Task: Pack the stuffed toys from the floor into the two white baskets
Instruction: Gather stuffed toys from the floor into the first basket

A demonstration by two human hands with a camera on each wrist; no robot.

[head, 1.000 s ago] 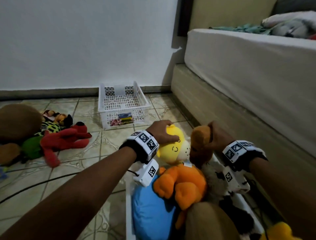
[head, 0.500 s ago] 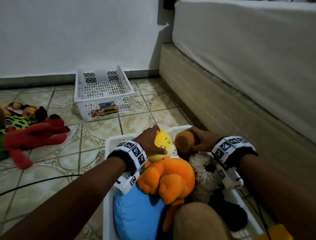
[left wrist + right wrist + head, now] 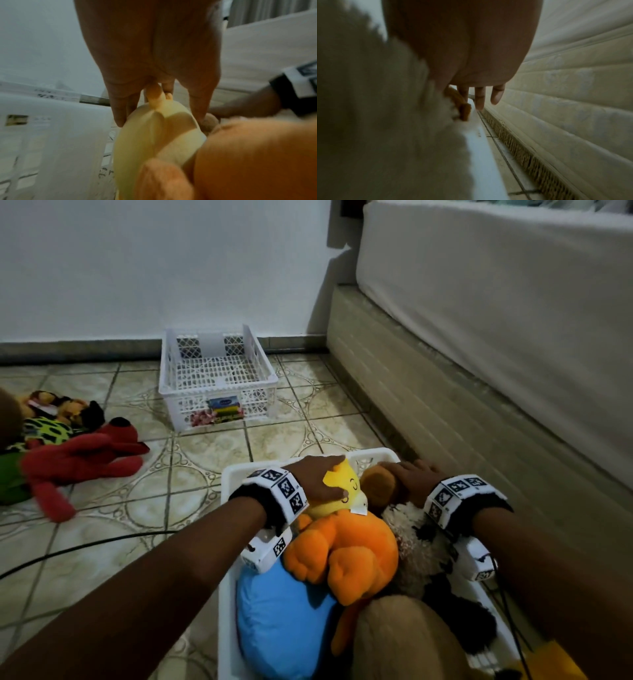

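1. The left hand [image 3: 317, 479] lies over the yellow toy [image 3: 342, 491] at the far end of the near basket [image 3: 239, 474], fingers curled round its head and thumb pressed to its face.
2. The right hand [image 3: 412, 481] rests on the brown toy [image 3: 378, 487] just beside it; in the right wrist view its fingers [image 3: 479, 98] hang fairly straight past the toy, so it looks like a flat press and not a grip.
3. The near basket is heaped: an orange toy [image 3: 342, 553], a blue cushion [image 3: 281, 621] and a shaggy white-and-black toy [image 3: 421, 546] crowd against each other.
4. These toys are soft and light, I judge. They squash under a palm and spring back, so pushing down on the thick body or head seats them better than tugging a limb.
5. The far basket [image 3: 219, 381] stands by the wall, well apart, with nothing on its mesh floor (a colourful label on its front wall is too small to read).
6. A red toy [image 3: 82, 453] and a few others lie on the tiled floor [image 3: 205, 446] at left, not yet packed.
7. A small white tag [image 3: 358, 510] hangs off the yellow toy; no writing shows on it. The wrist bands [image 3: 281, 487] carry only black-and-white square codes.
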